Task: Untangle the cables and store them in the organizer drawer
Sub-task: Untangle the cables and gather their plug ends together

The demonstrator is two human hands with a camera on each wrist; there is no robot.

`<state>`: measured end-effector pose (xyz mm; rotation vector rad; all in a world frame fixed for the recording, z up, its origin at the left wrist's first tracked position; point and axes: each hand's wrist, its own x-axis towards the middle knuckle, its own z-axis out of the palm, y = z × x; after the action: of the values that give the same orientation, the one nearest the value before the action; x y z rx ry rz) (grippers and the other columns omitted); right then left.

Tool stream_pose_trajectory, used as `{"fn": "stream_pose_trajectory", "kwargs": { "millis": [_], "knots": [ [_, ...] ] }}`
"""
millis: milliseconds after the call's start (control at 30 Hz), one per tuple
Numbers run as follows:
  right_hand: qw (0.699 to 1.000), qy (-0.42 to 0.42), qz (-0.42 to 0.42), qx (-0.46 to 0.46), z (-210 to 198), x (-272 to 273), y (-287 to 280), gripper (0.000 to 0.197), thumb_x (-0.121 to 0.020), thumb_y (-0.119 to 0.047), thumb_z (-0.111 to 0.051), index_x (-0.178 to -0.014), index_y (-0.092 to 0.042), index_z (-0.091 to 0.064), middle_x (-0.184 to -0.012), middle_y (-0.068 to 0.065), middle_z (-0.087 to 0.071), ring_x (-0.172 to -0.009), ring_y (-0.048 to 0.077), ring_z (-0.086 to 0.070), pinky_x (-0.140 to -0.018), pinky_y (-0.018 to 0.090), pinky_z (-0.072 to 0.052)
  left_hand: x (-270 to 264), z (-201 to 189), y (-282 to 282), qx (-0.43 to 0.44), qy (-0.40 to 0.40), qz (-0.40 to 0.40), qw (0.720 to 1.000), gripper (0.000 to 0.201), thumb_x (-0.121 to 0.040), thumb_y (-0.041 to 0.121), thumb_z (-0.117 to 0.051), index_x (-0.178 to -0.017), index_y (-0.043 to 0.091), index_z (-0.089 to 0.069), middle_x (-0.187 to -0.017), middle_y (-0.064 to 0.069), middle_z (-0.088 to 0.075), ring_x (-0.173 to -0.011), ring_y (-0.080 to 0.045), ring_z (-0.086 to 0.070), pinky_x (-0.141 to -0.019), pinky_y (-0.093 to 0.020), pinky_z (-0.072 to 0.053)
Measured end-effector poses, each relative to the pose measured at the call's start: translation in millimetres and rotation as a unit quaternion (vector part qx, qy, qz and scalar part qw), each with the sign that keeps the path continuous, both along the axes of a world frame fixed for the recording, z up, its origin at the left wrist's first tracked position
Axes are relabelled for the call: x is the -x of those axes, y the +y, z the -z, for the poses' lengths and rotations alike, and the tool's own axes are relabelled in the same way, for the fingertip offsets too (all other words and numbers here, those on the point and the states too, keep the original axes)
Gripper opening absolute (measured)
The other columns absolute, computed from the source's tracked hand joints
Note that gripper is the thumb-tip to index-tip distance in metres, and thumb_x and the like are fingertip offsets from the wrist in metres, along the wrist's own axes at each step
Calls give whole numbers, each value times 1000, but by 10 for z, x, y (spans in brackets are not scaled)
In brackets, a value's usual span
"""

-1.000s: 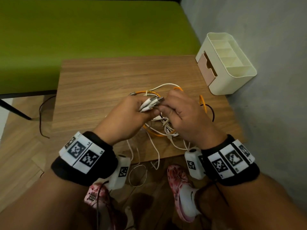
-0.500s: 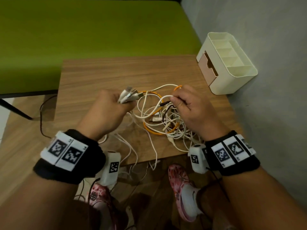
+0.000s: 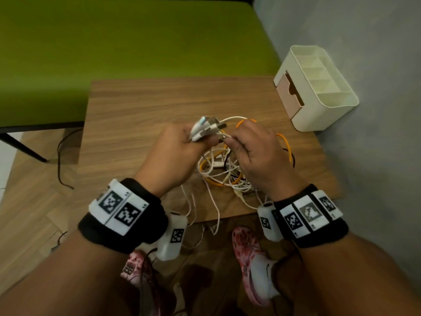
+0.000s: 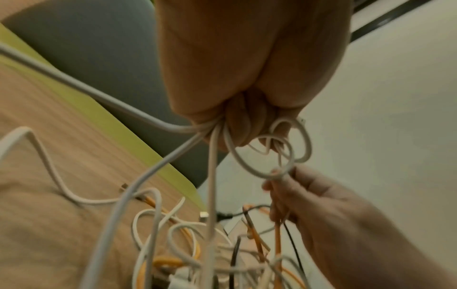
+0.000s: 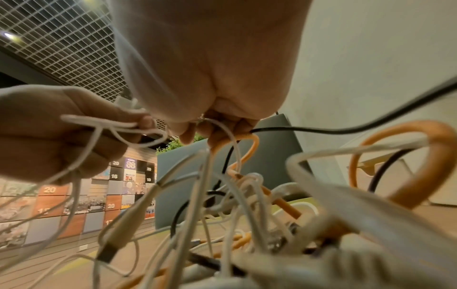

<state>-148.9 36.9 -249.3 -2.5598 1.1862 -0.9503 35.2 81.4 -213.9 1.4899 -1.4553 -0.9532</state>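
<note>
Left hand, clenching the white plugs, has swung back to the right hand, which pinches the tangled cables; sorting continues.

hands: left hand | closed back in on right hand

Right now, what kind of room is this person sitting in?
Probably an office or public lounge, not a home. The right wrist view shows a metal grid ceiling and a wall of numbered photo panels. A small wooden table stands beside a green bench.
</note>
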Motion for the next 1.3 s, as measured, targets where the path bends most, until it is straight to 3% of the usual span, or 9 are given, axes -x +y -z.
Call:
{"fn": "stream_pose_trajectory", "kwargs": {
  "millis": [200, 333, 500, 733, 833, 933, 1067, 1167, 1300],
  "knots": [
    [983, 78, 149, -73, 80, 218, -129, 21, -95, -39, -51, -101, -28, -68, -108, -6, -54, -102, 13, -51, -86, 33, -20, -287, -57, -26, 7, 59, -62, 996, 17, -83, 27, -66, -76, 12, -71, -49, 7, -50, -49, -13, -42, -47, -26, -31],
    [994, -46, 40, -90, -35, 187, -85, 18, -92, -14, -61, -106, -14, -72, -107, 0, -59, -102, 15, -56, -85, 36, -44, -306, 50, -58, -38, -85, -55, 994, 14, -89, 14, -65, -77, 10, -72, -56, 1, -56, -42, -3, -42, -46, -24, -34],
    [965, -109, -49, -235, -161, 89, 6, 17, -88, -1, -63, -89, -13, -74, -88, -3, -66, -86, 8, -60, -73, 21, -45, -251, 124, -87, -46, -138, -50, 988, 20, -90, 16, -63, -80, -1, -69, -67, -20, -62, -42, -7, -40, -50, -39, -44],
    [952, -80, -50, -292, -169, 123, 36, 14, -95, -19, -60, -95, -15, -73, -89, -6, -68, -88, 8, -60, -74, 20, -44, -226, 154, -89, -10, -150, -51, 987, 32, -93, 20, -62, -65, 7, -55, -48, 7, -47, -44, -5, -40, -43, -20, -26],
    [975, 6, -41, -218, -62, 93, 9, 18, -95, -29, -55, -92, -18, -70, -83, -15, -58, -86, 11, -53, -81, 39, -44, -159, 126, -60, 50, -106, -24, 993, 18, -93, 13, -62, -79, 20, -70, -60, 15, -61, -55, 1, -52, -50, -17, -37],
    [984, 7, -63, -168, -29, 43, 37, 11, -94, -30, -53, -88, -29, -63, -78, -27, -46, -83, 9, -44, -77, 48, -44, -60, 139, -21, 58, -106, 81, 989, 36, -91, 9, -62, -90, 44, -68, -74, 22, -67, -69, 8, -58, -60, -15, -41],
    [988, -15, -40, -150, -74, 43, 26, 25, -92, -32, -46, -93, -21, -68, -80, -20, -50, -85, 12, -48, -76, 55, -44, -2, 178, -42, 14, -190, 117, 975, 28, -91, 12, -59, -72, 32, -59, -70, 9, -63, -70, -13, -61, -61, -35, -45],
    [983, -16, -18, -182, -117, 81, 24, 22, -98, -39, -47, -85, -28, -60, -76, -21, -51, -86, 4, -46, -83, 50, -39, -57, 79, -57, 17, -124, 88, 988, 25, -93, 13, -58, -70, 23, -62, -58, 7, -61, -53, -8, -53, -54, -29, -41],
    [980, 100, 44, -168, -119, 36, 26, 30, -102, -50, -35, -81, -33, -49, -76, -19, -46, -87, 3, -41, -83, 39, -24, -128, -33, -29, -4, 94, 59, 994, 28, -88, 24, -59, -61, 21, -63, -47, -3, -40, -41, -14, -32, -43, -27, -22]
  ]
}}
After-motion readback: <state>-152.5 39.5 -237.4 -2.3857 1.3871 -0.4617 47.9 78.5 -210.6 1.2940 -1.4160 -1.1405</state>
